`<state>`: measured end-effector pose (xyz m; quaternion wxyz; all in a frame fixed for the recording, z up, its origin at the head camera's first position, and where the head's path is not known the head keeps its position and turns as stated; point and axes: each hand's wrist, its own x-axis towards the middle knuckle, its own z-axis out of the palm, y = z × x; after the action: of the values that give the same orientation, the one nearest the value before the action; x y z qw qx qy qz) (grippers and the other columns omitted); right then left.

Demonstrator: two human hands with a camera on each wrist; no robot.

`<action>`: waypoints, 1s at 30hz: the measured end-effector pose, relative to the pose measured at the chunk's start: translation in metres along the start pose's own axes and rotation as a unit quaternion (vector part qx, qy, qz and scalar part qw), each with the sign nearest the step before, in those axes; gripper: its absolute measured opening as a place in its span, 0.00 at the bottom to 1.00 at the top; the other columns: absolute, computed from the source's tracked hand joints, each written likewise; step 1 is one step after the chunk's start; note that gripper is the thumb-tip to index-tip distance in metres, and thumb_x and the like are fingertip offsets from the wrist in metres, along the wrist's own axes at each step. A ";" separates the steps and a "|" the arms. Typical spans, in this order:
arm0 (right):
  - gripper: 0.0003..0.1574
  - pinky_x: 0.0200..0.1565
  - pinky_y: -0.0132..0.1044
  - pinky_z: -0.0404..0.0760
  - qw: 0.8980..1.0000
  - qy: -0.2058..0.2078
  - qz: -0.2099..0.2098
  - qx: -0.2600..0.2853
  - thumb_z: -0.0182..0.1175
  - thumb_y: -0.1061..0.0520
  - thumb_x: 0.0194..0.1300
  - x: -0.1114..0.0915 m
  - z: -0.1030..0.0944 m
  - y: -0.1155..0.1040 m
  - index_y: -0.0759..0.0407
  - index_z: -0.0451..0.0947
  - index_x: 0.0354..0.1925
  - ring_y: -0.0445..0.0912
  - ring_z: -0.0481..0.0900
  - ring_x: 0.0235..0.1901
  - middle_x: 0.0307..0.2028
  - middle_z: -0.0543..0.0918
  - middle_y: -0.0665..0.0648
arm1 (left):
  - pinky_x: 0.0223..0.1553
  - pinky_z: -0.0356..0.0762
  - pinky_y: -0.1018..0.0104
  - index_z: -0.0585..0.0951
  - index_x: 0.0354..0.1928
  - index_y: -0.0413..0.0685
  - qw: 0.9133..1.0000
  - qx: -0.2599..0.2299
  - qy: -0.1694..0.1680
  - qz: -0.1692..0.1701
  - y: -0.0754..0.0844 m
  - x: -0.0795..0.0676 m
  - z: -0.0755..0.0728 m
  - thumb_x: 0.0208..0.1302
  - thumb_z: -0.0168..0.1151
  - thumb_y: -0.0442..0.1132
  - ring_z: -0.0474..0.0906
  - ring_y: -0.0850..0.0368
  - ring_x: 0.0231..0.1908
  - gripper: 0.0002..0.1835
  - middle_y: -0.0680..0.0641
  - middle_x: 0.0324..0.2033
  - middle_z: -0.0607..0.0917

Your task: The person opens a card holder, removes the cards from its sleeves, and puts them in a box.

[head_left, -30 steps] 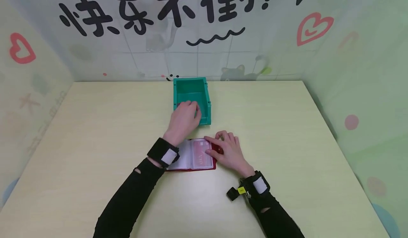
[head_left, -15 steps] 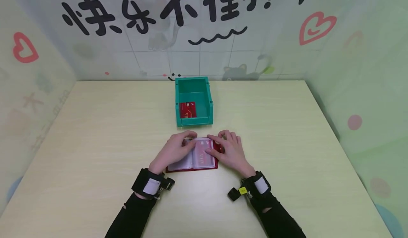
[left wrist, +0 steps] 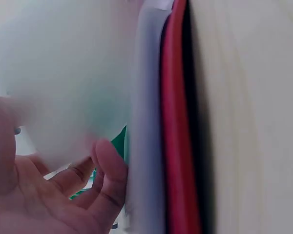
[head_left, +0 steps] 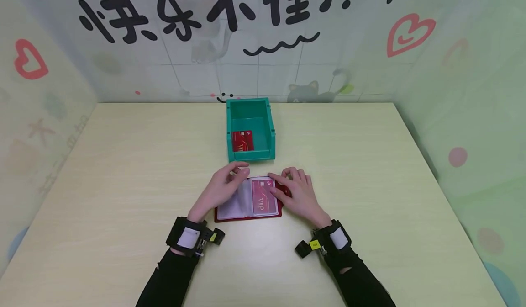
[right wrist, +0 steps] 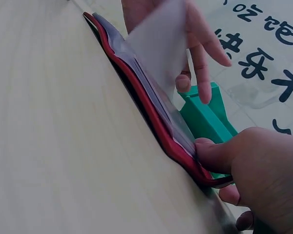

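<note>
A red card holder (head_left: 248,219) lies spread on the table, its clear sleeves showing. A pink VIP card (head_left: 264,203) sits in the right-hand sleeve. My right hand (head_left: 300,195) pinches the holder's right side, thumb on the sleeves and fingers under the cover edge in the right wrist view. One translucent sleeve page (right wrist: 161,44) stands raised and blurred. Behind that page is my left hand (head_left: 219,187), its fingers fairly straight and overlapping the page in both wrist views.
A green bin (head_left: 272,131) stands beyond the holder, near the table's back edge. Inside it lies a red VIP card (head_left: 245,142). Printed walls (head_left: 464,115) border the table at the back and sides.
My left hand came back from the bin to the holder, then shifted slightly left. A sleeve page lifted leftward, and the VIP card beneath shows more sharply. My right hand stayed in place.
</note>
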<state>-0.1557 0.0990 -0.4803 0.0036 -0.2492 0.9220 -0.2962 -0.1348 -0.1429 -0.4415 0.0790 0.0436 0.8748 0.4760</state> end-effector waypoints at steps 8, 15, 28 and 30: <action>0.28 0.52 0.50 0.62 1.000 0.004 -0.004 0.003 0.64 0.45 0.67 0.003 -0.002 0.000 0.49 0.79 0.63 0.56 0.65 0.52 0.48 0.71 0.59 | 0.54 0.72 0.49 0.87 0.39 0.46 0.980 0.192 0.050 0.032 0.008 -0.006 0.000 0.61 0.66 0.31 0.72 0.45 0.49 0.06 0.43 0.43 0.86; 0.29 0.52 0.50 0.63 1.000 0.001 -0.004 0.001 0.65 0.45 0.66 0.001 -0.002 0.000 0.49 0.79 0.63 0.56 0.65 0.53 0.48 0.72 0.59 | 0.44 0.82 0.62 0.86 0.45 0.40 0.986 0.166 0.010 0.008 0.014 -0.010 0.012 0.65 0.67 0.35 0.76 0.54 0.38 0.09 0.44 0.39 0.84; 0.30 0.51 0.49 0.63 1.000 0.004 0.008 -0.008 0.67 0.44 0.64 0.002 -0.001 -0.003 0.48 0.79 0.63 0.56 0.65 0.52 0.48 0.71 0.59 | 0.33 0.69 0.68 0.84 0.49 0.39 0.993 0.107 0.000 -0.046 0.012 -0.005 0.017 0.70 0.62 0.43 0.73 0.55 0.34 0.15 0.45 0.31 0.80; 0.30 0.51 0.49 0.62 1.000 0.004 0.009 -0.008 0.67 0.44 0.64 0.002 -0.001 -0.003 0.48 0.79 0.63 0.56 0.64 0.51 0.47 0.71 0.59 | 0.34 0.70 0.68 0.84 0.49 0.39 0.993 0.102 0.000 -0.052 0.012 -0.004 0.016 0.70 0.62 0.43 0.73 0.55 0.35 0.15 0.45 0.33 0.81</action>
<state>-0.1564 0.0962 -0.4772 0.0008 -0.2397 0.9265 -0.2900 -0.1276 -0.1233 -0.4396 0.0991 0.0062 0.9200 0.3791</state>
